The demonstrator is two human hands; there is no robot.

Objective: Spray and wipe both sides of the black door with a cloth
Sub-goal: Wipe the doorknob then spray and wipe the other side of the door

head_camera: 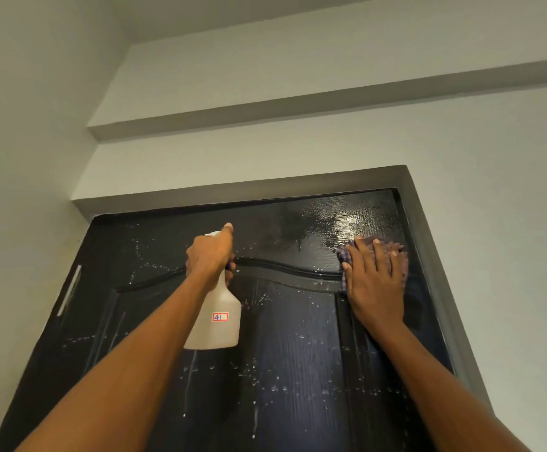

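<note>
With your right hand (376, 282) pressing the cloth (371, 252) flat, fingers spread, near the door's (285, 370) upper right corner and your left hand (212, 256) gripping the bottle (216, 324), you are wiping; next, sweep leftward through the droplets.

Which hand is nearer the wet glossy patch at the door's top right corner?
Right. The right hand presses the cloth on the door just below the wet patch. The left hand grips the spray bottle well to its left.
</note>
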